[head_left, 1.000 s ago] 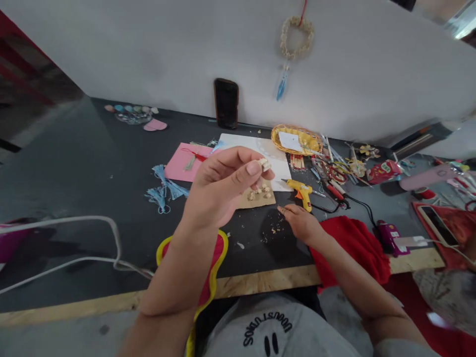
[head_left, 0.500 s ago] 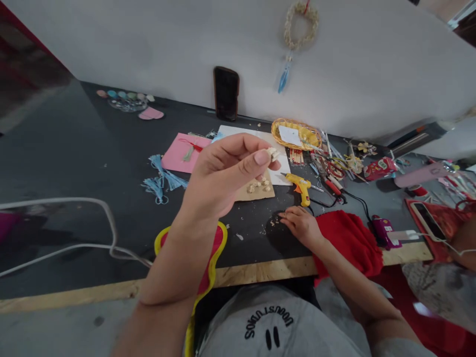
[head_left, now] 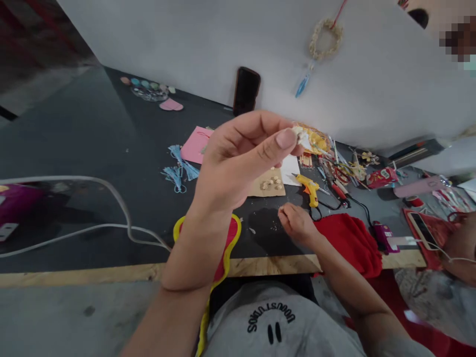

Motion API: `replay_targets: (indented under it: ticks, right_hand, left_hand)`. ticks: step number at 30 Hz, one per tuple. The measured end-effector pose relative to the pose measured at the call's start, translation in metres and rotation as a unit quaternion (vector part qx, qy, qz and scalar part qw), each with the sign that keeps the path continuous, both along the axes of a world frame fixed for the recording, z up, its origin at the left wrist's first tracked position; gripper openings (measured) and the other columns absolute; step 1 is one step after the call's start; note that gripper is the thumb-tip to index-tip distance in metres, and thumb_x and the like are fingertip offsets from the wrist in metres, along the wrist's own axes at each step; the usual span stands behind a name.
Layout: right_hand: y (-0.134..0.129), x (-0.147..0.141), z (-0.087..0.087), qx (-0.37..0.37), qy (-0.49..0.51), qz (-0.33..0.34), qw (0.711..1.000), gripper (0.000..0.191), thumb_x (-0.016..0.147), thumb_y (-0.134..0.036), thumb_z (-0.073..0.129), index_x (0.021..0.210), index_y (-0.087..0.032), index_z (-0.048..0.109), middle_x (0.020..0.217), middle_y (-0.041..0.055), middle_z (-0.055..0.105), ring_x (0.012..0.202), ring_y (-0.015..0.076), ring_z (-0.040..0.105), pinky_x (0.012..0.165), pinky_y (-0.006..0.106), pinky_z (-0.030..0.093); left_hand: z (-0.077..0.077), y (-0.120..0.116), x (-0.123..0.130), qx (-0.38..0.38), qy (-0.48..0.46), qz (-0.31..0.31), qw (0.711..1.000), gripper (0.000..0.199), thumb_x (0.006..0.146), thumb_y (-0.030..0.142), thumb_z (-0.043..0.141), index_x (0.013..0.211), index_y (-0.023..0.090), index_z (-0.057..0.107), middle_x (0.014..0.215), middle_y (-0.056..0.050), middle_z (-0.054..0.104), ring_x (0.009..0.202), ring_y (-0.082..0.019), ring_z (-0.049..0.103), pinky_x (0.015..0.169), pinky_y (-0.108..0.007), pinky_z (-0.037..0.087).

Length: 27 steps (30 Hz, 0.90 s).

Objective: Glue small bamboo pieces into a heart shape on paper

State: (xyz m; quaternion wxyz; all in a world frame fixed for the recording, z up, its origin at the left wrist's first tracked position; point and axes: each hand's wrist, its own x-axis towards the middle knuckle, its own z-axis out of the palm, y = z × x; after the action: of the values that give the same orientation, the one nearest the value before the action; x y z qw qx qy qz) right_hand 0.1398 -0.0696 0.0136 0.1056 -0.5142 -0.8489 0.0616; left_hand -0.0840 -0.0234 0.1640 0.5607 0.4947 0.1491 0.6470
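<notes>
My left hand (head_left: 241, 158) is raised over the table, thumb and forefinger pinching a small cream-coloured piece (head_left: 298, 133) whose exact shape is partly hidden. Lower down, just above the dark tabletop, my right hand (head_left: 297, 225) has its fingertips pressed together; whatever they hold is too small to make out. Several similar cream pieces (head_left: 275, 182) lie on a brown cardboard sheet (head_left: 260, 190) behind the hands. A yellow hot glue gun (head_left: 311, 189) lies beyond my right hand, beside white paper (head_left: 291, 173).
Blue tassels (head_left: 174, 177) and a pink sheet (head_left: 191, 146) lie left. A phone (head_left: 247, 90) leans on the wall. A red cloth (head_left: 347, 243) sits by my right forearm. White cables (head_left: 126, 223) cross the left side. A person's arm (head_left: 461, 243) is at far right.
The view has shifted, and my left hand, still pinching the cream piece, appears slightly higher. My right hand's fingers have drawn together and lifted from the crumbs on the tabletop.
</notes>
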Motion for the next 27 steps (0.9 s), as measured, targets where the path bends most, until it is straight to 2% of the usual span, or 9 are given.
replay_targets:
  ticks: [5,11,15,20,23,27]
  right_hand:
    - [0.001,-0.035,0.000,0.009,-0.051,0.041,0.998,0.025,0.096,-0.021,0.043,0.076,-0.018,0.058,0.071,0.0031,0.065,0.068,0.0155,0.057,0.066,0.029,0.033]
    - [0.014,-0.039,0.005,0.013,-0.019,0.013,1.000,0.019,0.097,-0.024,0.050,0.085,-0.018,0.063,0.084,0.0053,0.068,0.079,0.0165,0.059,0.071,0.028,0.038]
    - [0.013,-0.054,-0.001,0.003,-0.050,0.044,0.998,0.012,0.093,-0.027,0.058,0.089,-0.020,0.066,0.089,0.0037,0.070,0.087,0.0185,0.058,0.073,0.030,0.037]
    - [0.011,-0.074,-0.009,0.016,-0.121,0.033,0.992,0.017,0.096,-0.026,0.050,0.091,-0.018,0.065,0.089,0.0074,0.067,0.092,0.0226,0.054,0.073,0.034,0.036]
    - [0.012,-0.068,-0.006,0.005,-0.096,0.024,0.995,0.014,0.095,-0.024,0.050,0.090,-0.017,0.061,0.089,0.0074,0.066,0.090,0.0229,0.054,0.073,0.034,0.039]
    - [0.005,-0.031,0.003,0.024,0.026,-0.018,0.999,0.017,0.095,-0.018,0.041,0.085,-0.018,0.055,0.082,0.0063,0.063,0.081,0.0192,0.056,0.075,0.030,0.043]
  left_hand:
    - [0.000,-0.001,-0.004,0.007,0.004,-0.006,1.000,0.014,0.081,0.038,0.070,0.082,0.024,0.072,0.077,0.002,0.069,0.066,-0.011,0.061,0.061,-0.025,0.049]
    - [-0.003,0.002,-0.003,-0.025,0.021,0.010,0.999,0.017,0.079,0.039,0.072,0.082,0.023,0.071,0.077,-0.001,0.069,0.071,-0.014,0.064,0.060,-0.027,0.051]
    - [-0.005,0.006,0.001,-0.040,0.021,0.019,0.999,0.016,0.078,0.035,0.074,0.081,0.020,0.070,0.073,-0.002,0.068,0.070,-0.015,0.065,0.059,-0.026,0.050]
    - [-0.007,0.007,0.005,-0.044,0.037,0.027,0.998,0.022,0.075,0.039,0.076,0.081,0.019,0.071,0.072,-0.002,0.069,0.068,-0.014,0.065,0.058,-0.025,0.050]
    - [-0.008,0.009,0.007,-0.050,0.040,0.026,0.998,0.023,0.073,0.040,0.078,0.081,0.019,0.071,0.072,-0.002,0.069,0.070,-0.014,0.065,0.058,-0.024,0.049]
    - [-0.011,0.013,0.010,-0.072,0.059,0.013,0.996,0.025,0.072,0.040,0.079,0.081,0.019,0.072,0.074,-0.004,0.071,0.069,-0.014,0.064,0.059,-0.025,0.048]
